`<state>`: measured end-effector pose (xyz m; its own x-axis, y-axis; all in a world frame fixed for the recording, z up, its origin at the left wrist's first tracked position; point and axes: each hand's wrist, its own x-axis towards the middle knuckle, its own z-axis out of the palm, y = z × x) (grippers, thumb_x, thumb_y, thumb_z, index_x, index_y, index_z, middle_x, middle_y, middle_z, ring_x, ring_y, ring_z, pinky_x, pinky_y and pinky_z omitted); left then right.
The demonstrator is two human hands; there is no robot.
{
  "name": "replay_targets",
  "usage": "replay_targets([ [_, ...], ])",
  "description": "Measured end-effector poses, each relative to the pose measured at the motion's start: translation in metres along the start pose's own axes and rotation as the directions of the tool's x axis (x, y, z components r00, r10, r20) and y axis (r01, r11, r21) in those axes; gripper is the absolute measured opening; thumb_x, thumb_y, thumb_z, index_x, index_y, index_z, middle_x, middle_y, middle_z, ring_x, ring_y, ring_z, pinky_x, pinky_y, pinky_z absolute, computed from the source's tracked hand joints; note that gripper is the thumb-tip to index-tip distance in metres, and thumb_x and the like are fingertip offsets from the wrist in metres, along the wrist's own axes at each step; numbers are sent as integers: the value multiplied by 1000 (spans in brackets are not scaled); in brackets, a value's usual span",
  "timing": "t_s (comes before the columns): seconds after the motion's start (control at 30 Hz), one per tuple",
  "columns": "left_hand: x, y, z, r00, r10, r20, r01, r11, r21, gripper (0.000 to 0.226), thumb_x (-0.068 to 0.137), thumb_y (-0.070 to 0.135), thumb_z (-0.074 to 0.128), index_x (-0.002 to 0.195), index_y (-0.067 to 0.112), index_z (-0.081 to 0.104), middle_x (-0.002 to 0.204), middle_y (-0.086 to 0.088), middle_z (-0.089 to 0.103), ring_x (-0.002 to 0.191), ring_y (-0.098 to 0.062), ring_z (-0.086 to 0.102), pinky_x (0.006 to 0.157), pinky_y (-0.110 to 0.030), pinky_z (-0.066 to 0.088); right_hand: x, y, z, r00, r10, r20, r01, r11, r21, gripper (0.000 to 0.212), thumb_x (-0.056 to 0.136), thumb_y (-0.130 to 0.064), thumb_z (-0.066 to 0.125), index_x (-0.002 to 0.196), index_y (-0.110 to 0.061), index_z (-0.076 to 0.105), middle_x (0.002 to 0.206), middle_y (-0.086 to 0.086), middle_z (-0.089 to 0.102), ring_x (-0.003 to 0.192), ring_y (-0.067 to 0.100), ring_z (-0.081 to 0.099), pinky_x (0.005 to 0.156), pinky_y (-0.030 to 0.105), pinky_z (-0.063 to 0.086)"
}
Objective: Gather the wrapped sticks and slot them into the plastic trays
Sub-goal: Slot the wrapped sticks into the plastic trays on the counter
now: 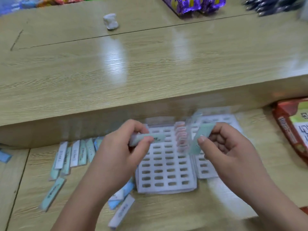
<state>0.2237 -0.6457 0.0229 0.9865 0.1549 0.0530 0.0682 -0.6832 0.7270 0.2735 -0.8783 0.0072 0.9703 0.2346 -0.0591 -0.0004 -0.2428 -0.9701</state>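
L hand (120,152), R hand (228,150), forearms (80,205) bare

Cut off by the top edge at 1 o'clock: purple packets (191,4), and blurred dark things (266,5) of unclear kind. Cut by the right edge at 3 o'clock: red packet (286,127). Unreadable through blur: print on wrapped sticks (60,155) at 8 o'clock.

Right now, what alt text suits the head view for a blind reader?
The left hand pinches one pale green stick, the right hand a second stick, over a white slotted tray holding a column of pink sticks; loose sticks lie on the table.
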Motion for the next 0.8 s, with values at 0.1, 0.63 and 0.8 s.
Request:
replay_targets([
  [0.1,12,23,21,1000,3,9,-2,988,-156,15,87,44,63,84,33,53,60,12,54,45,-2,42,43,-11,33,-1,4,-29,995,-4,-95,-4,996,-92,18,95,-31,57,79,-24,61,64,3,60,55,14,56,49,24,46],
  [0.63,46,66,93,997,58,-48,-46,973,225,17,91,28,68,107,25,72,87,19,56,73,2,53,68,-8,38,61,48,-53,984,-176,-18,162,938,-305,9,89,-27,69,97,-29,71,83,-19,68,81,-1,65,67,16,52],
  [0.8,47,63,101,994,58,-97,-36,976,216,14,89,24,73,102,23,68,69,24,43,64,1,46,59,-10,36,72,57,-44,979,-198,44,199,906,-373,12,91,-30,66,101,-29,71,89,-18,67,84,0,64,73,24,53],
])
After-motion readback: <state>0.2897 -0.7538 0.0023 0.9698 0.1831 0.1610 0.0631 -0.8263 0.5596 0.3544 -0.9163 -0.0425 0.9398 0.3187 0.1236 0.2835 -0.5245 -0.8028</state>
